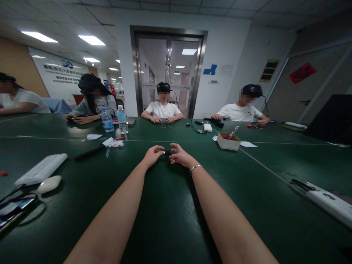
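Observation:
Over the green table in front of me, my left hand (153, 156) is closed, its thumb and fingertips pinching a small black object (167, 151). A silvery end shows on the object at the left fingertips, and it looks like a USB stick, though it is too small to be sure. Close by on its other side is my right hand (183, 156), wearing a silver bracelet (196, 168). Its fingers are curved and apart around the object's black end. Whether they touch it I cannot tell.
Left of me lie a white power bank (41, 170), a white computer mouse (49, 184) and black cables. Water bottles (122, 121) stand farther back. A small open box (228, 141) sits right of centre, a white power strip (330, 201) at far right. Several people sit opposite.

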`<state>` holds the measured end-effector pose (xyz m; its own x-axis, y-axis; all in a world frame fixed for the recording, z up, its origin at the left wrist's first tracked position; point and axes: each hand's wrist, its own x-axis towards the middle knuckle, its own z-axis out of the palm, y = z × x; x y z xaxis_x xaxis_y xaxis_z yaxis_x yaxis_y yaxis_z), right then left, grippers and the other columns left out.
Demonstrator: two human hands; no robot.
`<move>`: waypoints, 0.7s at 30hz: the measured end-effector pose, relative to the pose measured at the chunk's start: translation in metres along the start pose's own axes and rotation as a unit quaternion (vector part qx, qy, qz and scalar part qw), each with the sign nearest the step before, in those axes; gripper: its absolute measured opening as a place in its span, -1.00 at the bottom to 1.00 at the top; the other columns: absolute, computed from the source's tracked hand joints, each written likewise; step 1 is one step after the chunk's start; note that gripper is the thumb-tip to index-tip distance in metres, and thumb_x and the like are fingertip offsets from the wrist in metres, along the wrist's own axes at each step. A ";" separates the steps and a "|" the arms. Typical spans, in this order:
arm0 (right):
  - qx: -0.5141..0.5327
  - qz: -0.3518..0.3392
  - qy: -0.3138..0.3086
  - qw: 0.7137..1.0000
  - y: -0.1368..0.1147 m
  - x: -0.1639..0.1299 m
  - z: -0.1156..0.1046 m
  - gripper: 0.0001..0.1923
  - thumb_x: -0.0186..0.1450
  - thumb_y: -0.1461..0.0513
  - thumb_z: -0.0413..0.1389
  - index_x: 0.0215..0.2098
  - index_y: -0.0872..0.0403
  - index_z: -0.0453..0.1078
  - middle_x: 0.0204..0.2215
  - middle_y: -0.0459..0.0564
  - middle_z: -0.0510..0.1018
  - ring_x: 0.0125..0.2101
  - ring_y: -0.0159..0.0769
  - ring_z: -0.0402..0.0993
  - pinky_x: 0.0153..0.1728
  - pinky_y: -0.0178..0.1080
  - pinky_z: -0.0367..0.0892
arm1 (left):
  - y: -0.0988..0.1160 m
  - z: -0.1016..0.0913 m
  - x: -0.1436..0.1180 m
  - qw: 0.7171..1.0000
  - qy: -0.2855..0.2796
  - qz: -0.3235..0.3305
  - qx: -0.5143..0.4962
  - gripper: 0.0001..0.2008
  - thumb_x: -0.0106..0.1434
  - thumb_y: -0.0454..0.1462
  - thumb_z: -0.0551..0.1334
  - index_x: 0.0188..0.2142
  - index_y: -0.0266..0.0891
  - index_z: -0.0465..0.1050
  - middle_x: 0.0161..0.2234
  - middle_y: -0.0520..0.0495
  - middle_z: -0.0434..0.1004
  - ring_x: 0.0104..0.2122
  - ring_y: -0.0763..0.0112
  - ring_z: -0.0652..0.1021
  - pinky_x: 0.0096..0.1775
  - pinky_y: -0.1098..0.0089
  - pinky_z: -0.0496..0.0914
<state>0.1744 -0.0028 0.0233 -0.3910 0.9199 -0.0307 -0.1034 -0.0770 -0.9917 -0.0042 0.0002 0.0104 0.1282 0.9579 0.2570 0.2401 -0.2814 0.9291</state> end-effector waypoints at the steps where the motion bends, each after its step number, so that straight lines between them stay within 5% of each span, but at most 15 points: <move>1: 0.016 -0.004 -0.004 1.000 0.000 0.000 -0.001 -0.30 0.09 0.41 0.24 0.07 -0.05 0.00 -0.35 -0.15 0.39 -0.62 -0.49 0.43 -0.55 -0.33 0.49 | 0.000 0.000 0.000 1.000 0.000 -0.002 0.000 -0.72 0.04 -0.24 0.22 -0.24 -0.30 0.45 -0.44 -0.05 0.46 -0.45 0.42 0.42 -0.41 0.43 0.30; 7: 0.004 0.029 0.017 0.999 0.002 0.003 0.000 -0.67 0.28 0.19 0.10 -0.05 0.08 0.11 -0.42 -0.07 0.41 -0.68 -0.47 0.38 -0.64 -0.33 0.44 | -0.001 0.000 0.000 1.000 -0.006 0.013 0.009 -0.73 0.05 -0.23 0.22 -0.23 -0.29 0.45 -0.48 -0.02 0.44 -0.47 0.44 0.41 -0.42 0.44 0.28; 11: 0.037 -0.008 0.038 0.999 0.001 0.000 0.002 -0.39 0.13 0.42 0.18 0.01 -0.07 -0.01 -0.36 -0.17 0.37 -0.59 -0.44 0.47 -0.48 -0.23 0.51 | -0.003 0.000 0.001 1.000 -0.002 0.014 0.014 -0.73 0.05 -0.23 0.22 -0.24 -0.29 0.46 -0.50 -0.02 0.43 -0.47 0.43 0.41 -0.43 0.45 0.28; 16: 0.015 0.027 0.019 0.999 0.000 0.001 0.003 -0.76 0.30 0.27 0.05 -0.11 0.09 0.10 -0.49 -0.10 0.39 -0.66 -0.40 0.44 -0.65 -0.35 0.42 | -0.002 -0.001 0.002 1.000 0.004 0.004 0.000 -0.76 0.07 -0.25 0.21 -0.25 -0.28 0.46 -0.42 -0.06 0.48 -0.44 0.41 0.45 -0.40 0.44 0.32; 21: 0.032 -0.012 -0.009 0.999 0.001 0.000 0.002 -0.57 0.11 0.49 0.15 -0.13 0.06 0.15 -0.47 -0.18 0.38 -0.64 -0.46 0.42 -0.59 -0.35 0.45 | -0.002 0.001 0.003 1.000 0.006 -0.009 -0.022 -0.79 0.09 -0.24 0.20 -0.29 -0.29 0.45 -0.43 -0.06 0.48 -0.44 0.42 0.46 -0.37 0.42 0.34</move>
<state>0.1729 -0.0039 0.0228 -0.4035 0.9150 -0.0035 -0.1716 -0.0794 -0.9820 -0.0037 0.0036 0.0095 0.1122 0.9635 0.2429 0.2004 -0.2614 0.9442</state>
